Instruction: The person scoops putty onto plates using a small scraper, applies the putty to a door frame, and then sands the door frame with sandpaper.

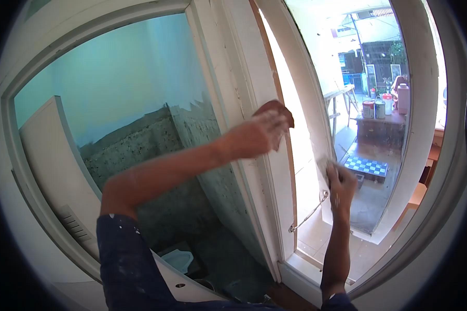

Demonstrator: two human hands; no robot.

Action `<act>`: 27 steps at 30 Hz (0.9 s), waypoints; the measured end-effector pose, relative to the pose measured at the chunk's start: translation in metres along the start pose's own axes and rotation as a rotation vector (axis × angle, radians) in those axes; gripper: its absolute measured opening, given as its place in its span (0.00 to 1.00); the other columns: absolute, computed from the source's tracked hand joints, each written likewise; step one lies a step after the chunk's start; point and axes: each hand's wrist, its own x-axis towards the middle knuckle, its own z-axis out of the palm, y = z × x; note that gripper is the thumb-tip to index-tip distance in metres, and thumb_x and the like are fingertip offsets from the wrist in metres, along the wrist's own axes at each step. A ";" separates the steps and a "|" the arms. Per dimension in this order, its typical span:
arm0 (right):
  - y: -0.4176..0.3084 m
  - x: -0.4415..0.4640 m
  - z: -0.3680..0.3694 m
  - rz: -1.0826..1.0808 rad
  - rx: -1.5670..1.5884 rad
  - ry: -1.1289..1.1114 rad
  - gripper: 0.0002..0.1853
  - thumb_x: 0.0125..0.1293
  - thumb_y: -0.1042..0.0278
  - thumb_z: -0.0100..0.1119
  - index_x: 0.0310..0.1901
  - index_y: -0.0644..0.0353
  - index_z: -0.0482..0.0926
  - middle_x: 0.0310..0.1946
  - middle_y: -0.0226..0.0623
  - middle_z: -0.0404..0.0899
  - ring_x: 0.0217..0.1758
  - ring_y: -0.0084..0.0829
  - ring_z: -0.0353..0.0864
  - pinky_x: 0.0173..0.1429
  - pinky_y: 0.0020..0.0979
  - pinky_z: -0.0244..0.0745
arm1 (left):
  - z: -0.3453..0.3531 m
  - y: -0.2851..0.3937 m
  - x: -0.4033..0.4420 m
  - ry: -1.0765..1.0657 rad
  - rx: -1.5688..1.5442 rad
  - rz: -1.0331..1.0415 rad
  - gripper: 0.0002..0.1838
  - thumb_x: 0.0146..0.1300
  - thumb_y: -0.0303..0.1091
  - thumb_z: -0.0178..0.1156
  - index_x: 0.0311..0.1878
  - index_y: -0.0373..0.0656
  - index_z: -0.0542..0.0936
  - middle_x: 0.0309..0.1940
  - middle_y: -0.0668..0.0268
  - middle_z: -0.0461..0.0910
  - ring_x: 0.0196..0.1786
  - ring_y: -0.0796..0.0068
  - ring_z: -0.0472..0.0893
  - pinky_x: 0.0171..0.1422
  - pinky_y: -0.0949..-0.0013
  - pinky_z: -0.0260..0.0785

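Note:
My left hand (257, 136) is pressed to the white window post, its fingers closed on a folded reddish-brown piece of sandpaper (276, 110). Motion blurs the fingertips a little. Lower and to the right, my right hand (342, 186) is closed at the inner edge of the open white window sash (308, 72), with its glass behind the hand. A pale, blurred patch shows at its fingertips, and I cannot tell whether that is part of the sash. Below the hand, a metal stay hook (308, 213) runs between sash and frame. Pale specks mark both hands.
Left of the post (244, 67), another opening shows a room with a rough cement wall (135, 140), a white squat toilet (179, 260) and a pale door panel (57, 140). Beyond the glass are paint cans (373, 109) on a brown cabinet and a blue-and-white checkered surface (366, 165).

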 end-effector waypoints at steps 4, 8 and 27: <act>0.059 -0.039 -0.022 0.147 0.158 0.098 0.13 0.61 0.69 0.58 0.42 0.71 0.81 0.15 0.25 0.69 0.19 0.13 0.62 0.22 0.20 0.53 | -0.009 -0.072 0.004 -0.080 -0.048 0.112 0.13 0.64 0.29 0.46 0.48 0.47 0.77 0.52 0.58 0.75 0.57 0.62 0.74 0.60 0.63 0.70; 0.084 -0.064 -0.043 0.278 0.184 0.163 0.11 0.62 0.73 0.56 0.43 0.71 0.80 0.17 0.24 0.71 0.18 0.12 0.62 0.22 0.17 0.53 | -0.053 -0.205 0.014 -0.206 0.145 -0.197 0.22 0.62 0.25 0.47 0.60 0.51 0.70 0.49 0.56 0.76 0.52 0.60 0.77 0.44 0.64 0.78; 0.104 -0.152 -0.087 0.457 0.248 0.295 0.11 0.65 0.69 0.53 0.44 0.67 0.79 0.17 0.18 0.66 0.15 0.08 0.56 0.17 0.15 0.44 | -0.011 -0.156 0.019 -0.158 -0.026 -0.014 0.23 0.65 0.28 0.47 0.62 0.59 0.66 0.56 0.65 0.71 0.58 0.67 0.73 0.53 0.63 0.74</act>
